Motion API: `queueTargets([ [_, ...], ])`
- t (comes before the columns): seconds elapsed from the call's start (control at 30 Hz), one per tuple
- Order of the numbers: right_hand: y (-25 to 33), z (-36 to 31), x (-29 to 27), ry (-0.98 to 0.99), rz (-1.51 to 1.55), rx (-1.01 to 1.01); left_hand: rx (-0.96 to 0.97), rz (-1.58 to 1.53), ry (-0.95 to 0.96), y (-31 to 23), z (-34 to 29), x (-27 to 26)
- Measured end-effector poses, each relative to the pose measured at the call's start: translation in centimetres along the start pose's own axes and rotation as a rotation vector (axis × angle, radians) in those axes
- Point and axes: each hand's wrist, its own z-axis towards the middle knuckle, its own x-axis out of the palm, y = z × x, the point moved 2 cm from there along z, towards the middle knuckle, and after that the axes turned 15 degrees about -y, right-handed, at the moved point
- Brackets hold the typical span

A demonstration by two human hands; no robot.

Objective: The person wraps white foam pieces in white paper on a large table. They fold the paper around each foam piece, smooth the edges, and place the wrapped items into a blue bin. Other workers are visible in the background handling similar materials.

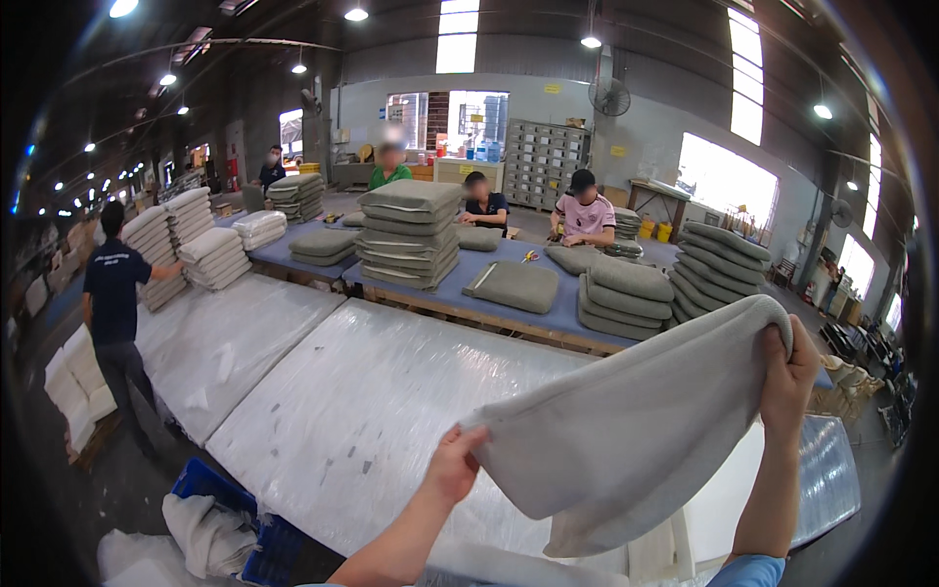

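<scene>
A light grey fabric cushion cover [626,421] hangs in the air between my two hands, its lower part drooping in loose folds. My left hand [456,462] pinches its left corner between thumb and fingers. Higher up and to the right, my right hand [790,372] grips the opposite end, with the thumb in front and the fingers partly behind the cloth. Beneath the cover lies a wide table wrapped in clear plastic film [362,391], partly hidden by the cloth and my forearms.
Across from me, a blue-topped table [430,308] carries stacked grey cushions [406,235], a flat cushion [514,286] and scissors [530,256]. Several people work behind it. At left, a person in dark clothes [119,284] touches pale cushion stacks [215,256]. A blue crate [269,548] holds white cloth.
</scene>
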Motion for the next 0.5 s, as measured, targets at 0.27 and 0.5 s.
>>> queueTargets([
  [0.27,-1.5,-1.3,0.8,0.023,0.087,0.155,-0.224,-0.037,0.184,-2.0,-3.0,2.2],
  [0.5,-4.2,-2.2,-1.0,0.049,0.04,0.203,-0.187,-0.177,0.25,-6.4,-3.3,4.7],
])
